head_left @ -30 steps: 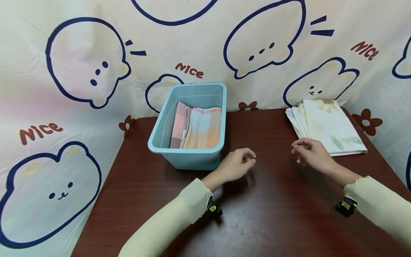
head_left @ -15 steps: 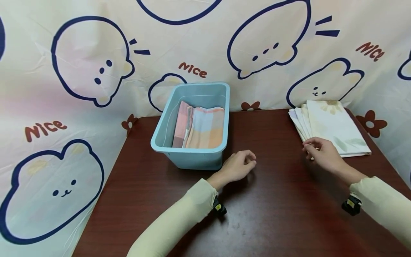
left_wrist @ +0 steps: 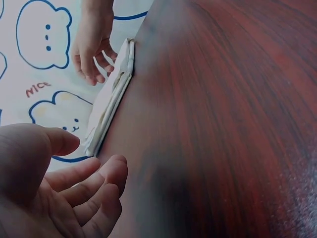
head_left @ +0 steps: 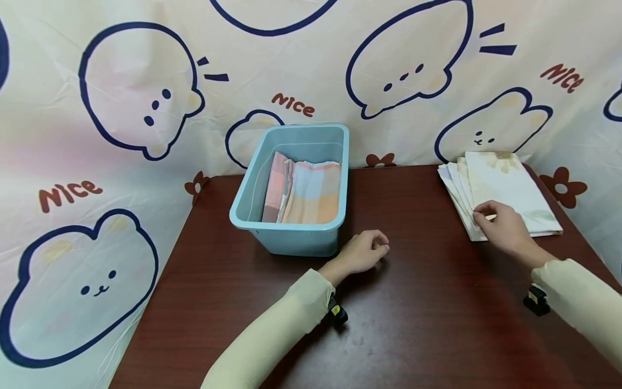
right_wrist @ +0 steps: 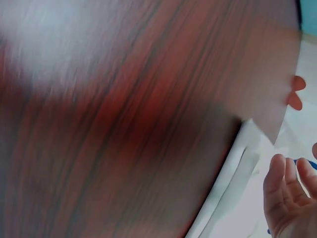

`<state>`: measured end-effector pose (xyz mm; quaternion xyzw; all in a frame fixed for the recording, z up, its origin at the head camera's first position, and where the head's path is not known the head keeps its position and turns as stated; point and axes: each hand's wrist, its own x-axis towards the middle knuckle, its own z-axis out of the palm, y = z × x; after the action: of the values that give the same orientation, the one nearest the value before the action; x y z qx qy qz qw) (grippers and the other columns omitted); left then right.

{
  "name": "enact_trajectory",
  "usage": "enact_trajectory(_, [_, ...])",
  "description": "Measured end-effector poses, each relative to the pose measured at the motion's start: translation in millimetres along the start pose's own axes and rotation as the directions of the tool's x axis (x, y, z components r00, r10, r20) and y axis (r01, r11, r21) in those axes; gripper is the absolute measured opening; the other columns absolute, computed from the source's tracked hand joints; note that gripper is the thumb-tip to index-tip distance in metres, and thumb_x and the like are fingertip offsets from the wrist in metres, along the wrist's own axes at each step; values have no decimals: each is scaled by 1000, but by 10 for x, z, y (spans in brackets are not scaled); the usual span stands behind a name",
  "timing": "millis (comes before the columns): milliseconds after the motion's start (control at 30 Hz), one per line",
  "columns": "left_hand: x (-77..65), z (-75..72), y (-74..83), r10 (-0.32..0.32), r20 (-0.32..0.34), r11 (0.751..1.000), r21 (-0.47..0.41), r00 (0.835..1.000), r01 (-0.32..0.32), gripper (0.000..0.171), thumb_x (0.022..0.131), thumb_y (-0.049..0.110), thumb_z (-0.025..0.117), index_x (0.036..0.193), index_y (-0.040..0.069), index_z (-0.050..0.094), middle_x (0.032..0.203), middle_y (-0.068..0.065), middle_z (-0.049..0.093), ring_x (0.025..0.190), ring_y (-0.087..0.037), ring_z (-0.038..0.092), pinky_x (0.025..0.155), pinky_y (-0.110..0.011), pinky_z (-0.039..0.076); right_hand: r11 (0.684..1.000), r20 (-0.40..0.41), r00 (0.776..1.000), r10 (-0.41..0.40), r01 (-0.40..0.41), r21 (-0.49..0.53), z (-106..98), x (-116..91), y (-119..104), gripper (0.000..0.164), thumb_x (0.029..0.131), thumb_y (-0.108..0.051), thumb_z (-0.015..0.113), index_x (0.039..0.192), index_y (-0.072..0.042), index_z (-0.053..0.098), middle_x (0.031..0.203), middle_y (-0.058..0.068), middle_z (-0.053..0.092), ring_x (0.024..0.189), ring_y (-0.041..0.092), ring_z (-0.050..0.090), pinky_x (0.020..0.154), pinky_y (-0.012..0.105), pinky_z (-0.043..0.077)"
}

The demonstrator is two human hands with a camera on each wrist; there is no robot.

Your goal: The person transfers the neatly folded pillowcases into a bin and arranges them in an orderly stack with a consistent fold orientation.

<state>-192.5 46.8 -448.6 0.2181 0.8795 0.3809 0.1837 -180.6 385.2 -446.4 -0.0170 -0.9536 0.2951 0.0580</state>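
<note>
In the head view, my right hand (head_left: 505,226) hovers over the near left part of a folded white cloth stack (head_left: 520,189) printed with pale flowers and leaves. Its fingers are loosely curved, and the left wrist view shows nothing between them. My left hand (head_left: 362,251) is beside the near right corner of a light blue plastic bin (head_left: 296,237), close above the table. In the left wrist view its fingers (left_wrist: 89,183) are relaxed and hold nothing. Inside the bin sit a folded blue-and-orange checked cloth (head_left: 313,194) and a pink one (head_left: 274,189) leaning at the left.
Both hands are above a dark reddish-brown wooden table (head_left: 413,313). A printed curtain (head_left: 389,70) with cartoon outlines hangs behind and along the sides. The bin's back stands close to it, and the white stack lies near the table's right edge.
My right hand has moved right, from left of the white cloth stack to over its near left part. The left hand stays nearly in place beside the bin. The head view has shifted slightly.
</note>
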Motion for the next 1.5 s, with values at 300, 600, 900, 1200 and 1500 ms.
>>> enact_trajectory(300, [34, 51, 52, -15, 43, 998, -58, 999, 17, 22, 102, 24, 57, 117, 13, 68, 94, -1, 76, 69, -10, 68, 60, -22, 47, 979, 132, 991, 24, 3, -202, -29, 76, 158, 49, 97, -31, 61, 122, 10, 55, 115, 36, 62, 94, 47, 65, 71, 52, 52])
enact_trajectory(600, [49, 112, 112, 11, 73, 991, -134, 997, -1, 22, 103, 22, 57, 118, 10, 67, 94, -5, 76, 72, -21, 72, 59, -22, 51, 946, 244, 969, 30, 51, -319, -1, 122, 183, 41, 88, -26, 71, 99, 13, 63, 80, 24, 63, 67, 27, 54, 60, 42, 46])
enact_trajectory(900, [44, 130, 175, 5, 96, 981, -192, 995, 14, 22, 104, 22, 56, 119, 9, 66, 94, -7, 75, 72, -26, 71, 57, -24, 52, 945, 199, 978, -59, 119, -305, 11, 100, 217, 24, 87, -6, 64, 101, 13, 67, 89, 25, 70, 71, 29, 63, 69, 55, 52])
enact_trajectory(1200, [59, 117, 180, -8, 123, 974, -222, 992, 35, 26, 105, 25, 54, 124, 10, 65, 99, -6, 76, 74, -23, 71, 59, -24, 51, 949, 257, 963, -83, 155, -274, 40, 15, 77, 23, 91, -11, 62, 104, 6, 70, 92, 19, 72, 69, 20, 56, 62, 40, 47])
enact_trajectory(1500, [61, 144, 203, -37, 144, 965, -252, 989, 73, 26, 105, 26, 54, 124, 11, 64, 100, -5, 75, 73, -23, 70, 58, -24, 50, 952, 321, 937, -134, 213, -222, 111, -83, -102, 14, 90, -10, 67, 97, 2, 71, 82, 11, 71, 66, 16, 59, 62, 38, 49])
